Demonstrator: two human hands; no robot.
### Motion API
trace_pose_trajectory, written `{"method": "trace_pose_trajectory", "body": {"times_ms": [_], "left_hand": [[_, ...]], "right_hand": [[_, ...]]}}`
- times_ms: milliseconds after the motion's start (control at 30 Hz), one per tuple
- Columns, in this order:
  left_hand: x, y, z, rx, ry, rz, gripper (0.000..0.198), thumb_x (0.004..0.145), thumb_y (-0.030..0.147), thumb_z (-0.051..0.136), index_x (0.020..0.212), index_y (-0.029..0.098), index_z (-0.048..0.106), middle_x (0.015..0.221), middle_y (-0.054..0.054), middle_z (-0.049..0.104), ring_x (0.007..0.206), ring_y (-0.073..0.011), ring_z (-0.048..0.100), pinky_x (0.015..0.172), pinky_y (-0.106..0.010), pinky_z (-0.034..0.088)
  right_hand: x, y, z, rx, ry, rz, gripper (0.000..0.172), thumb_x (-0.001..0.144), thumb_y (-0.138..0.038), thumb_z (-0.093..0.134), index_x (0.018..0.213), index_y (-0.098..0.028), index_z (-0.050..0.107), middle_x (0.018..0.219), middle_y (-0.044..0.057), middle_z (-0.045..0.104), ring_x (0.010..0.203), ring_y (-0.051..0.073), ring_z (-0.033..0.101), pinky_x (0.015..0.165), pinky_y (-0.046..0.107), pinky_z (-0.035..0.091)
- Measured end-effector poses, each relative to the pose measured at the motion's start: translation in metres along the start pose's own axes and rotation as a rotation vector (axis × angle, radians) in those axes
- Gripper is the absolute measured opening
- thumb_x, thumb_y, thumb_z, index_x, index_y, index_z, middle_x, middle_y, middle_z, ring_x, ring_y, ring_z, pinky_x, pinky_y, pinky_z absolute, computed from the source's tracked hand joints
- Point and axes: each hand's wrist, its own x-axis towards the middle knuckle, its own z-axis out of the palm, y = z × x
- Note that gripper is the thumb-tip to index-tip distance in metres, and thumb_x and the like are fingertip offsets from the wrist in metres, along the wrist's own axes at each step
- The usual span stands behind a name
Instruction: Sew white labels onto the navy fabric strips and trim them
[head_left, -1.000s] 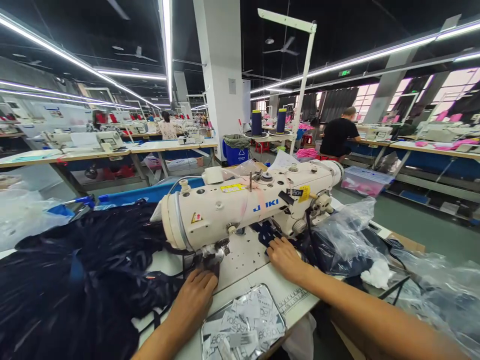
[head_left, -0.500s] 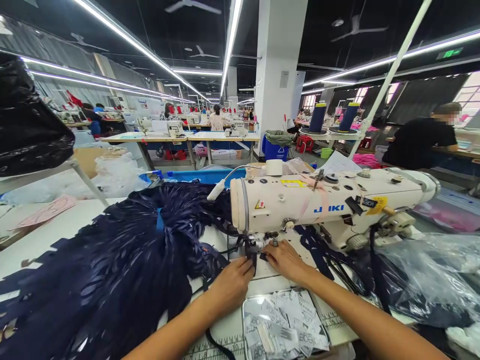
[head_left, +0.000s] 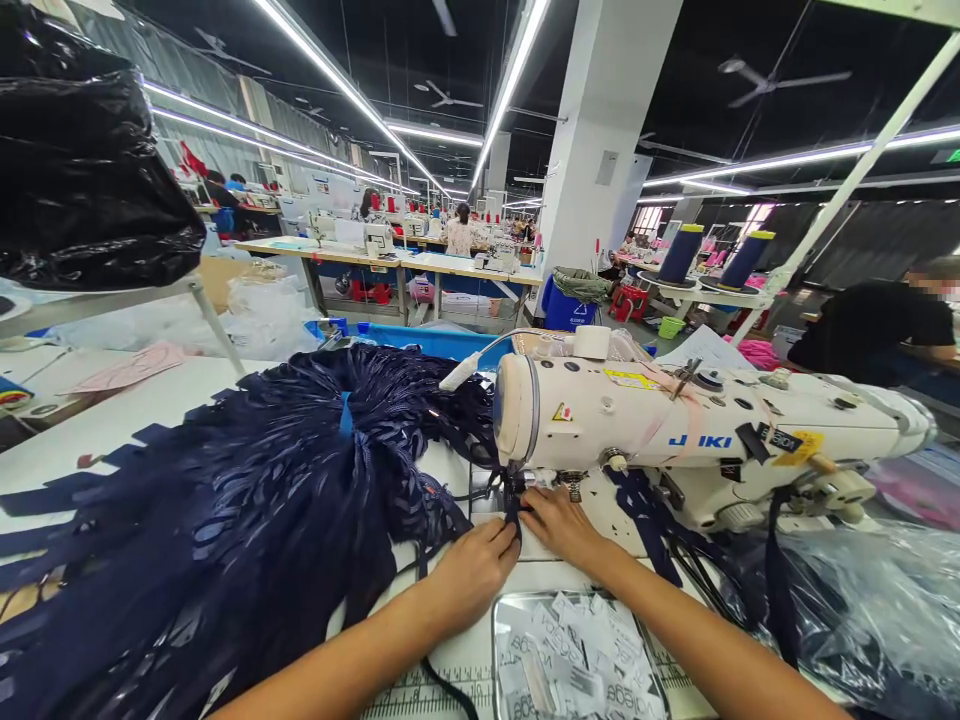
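Observation:
My left hand pinches a dark navy strap just in front of the needle of a white sewing machine. Close beside it, my right hand has its fingers bent together at the right edge of the strap, under the machine head. Its fingertips partly hide what they grip. To the left spreads a large bundle of navy straps, tied round with a blue band. A metal tray of white printed labels lies below my hands.
Clear plastic bags lie at the right, near hanging navy straps. A black plastic bag is at upper left. Two navy thread cones stand behind the machine. A person in black sits at far right.
The view has turned a little to the left, so the scene sits further right. My right fingers have come closer to the strap and my left hand at the needle.

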Motion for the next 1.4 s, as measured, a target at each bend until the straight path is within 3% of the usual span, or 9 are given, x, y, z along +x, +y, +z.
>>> {"method": "trace_pose_trajectory", "body": {"times_ms": [167,400,767,1100,1233,1400], "left_hand": [[0.0,0.001,-0.002,0.028,-0.014,0.004,0.029,0.083,0.009,0.043,0.11,0.006,0.054,0.114,-0.016,0.056,0.105,-0.0242,0.052,0.088,-0.033,0.044],[0.0,0.002,-0.004,0.011,-0.066,0.008,0.03,0.082,0.009,0.043,0.111,0.005,0.052,0.119,-0.019,0.052,0.108,-0.0263,0.049,0.089,-0.037,0.041],[0.01,0.002,-0.013,0.006,-0.124,-0.024,0.019,0.083,0.009,0.041,0.096,0.011,0.055,0.121,-0.016,0.051,0.102,-0.025,0.049,0.084,-0.038,0.042],[0.014,-0.004,-0.018,-0.081,-0.161,-0.057,0.022,0.077,0.01,0.046,0.098,0.011,0.054,0.121,-0.013,0.05,0.102,-0.0248,0.046,0.085,-0.037,0.041],[0.013,-0.005,-0.014,-0.066,-0.134,-0.044,0.021,0.078,0.009,0.044,0.097,0.011,0.054,0.12,-0.013,0.051,0.1,-0.025,0.047,0.084,-0.038,0.042],[0.008,-0.003,0.001,-0.061,-0.033,-0.053,0.023,0.075,0.005,0.045,0.094,0.012,0.055,0.114,-0.012,0.055,0.102,-0.0245,0.049,0.085,-0.036,0.043]], "right_hand": [[0.0,0.002,-0.007,-0.08,-0.031,-0.104,0.013,0.088,-0.013,0.042,0.09,-0.017,0.054,0.091,0.007,0.058,0.081,0.02,0.056,0.07,0.03,0.041],[0.01,0.005,-0.018,0.157,-0.21,0.015,0.021,0.091,-0.015,0.034,0.084,-0.019,0.054,0.079,0.003,0.059,0.069,0.017,0.052,0.062,0.026,0.038],[0.014,0.013,-0.002,0.342,-0.175,0.014,0.021,0.091,-0.02,0.035,0.082,-0.02,0.054,0.07,-0.002,0.055,0.064,0.013,0.052,0.064,0.023,0.04],[0.01,0.019,0.011,0.301,-0.138,0.033,0.021,0.089,-0.021,0.036,0.096,-0.016,0.056,0.087,0.008,0.062,0.08,0.02,0.057,0.073,0.032,0.043],[0.005,0.017,0.009,0.237,-0.08,-0.062,0.021,0.088,-0.015,0.037,0.096,-0.016,0.056,0.091,0.008,0.062,0.082,0.02,0.057,0.073,0.034,0.044],[-0.007,0.019,0.005,0.171,0.143,-0.338,0.026,0.088,-0.011,0.036,0.106,-0.014,0.056,0.105,0.013,0.058,0.093,0.021,0.056,0.074,0.034,0.049]]}}
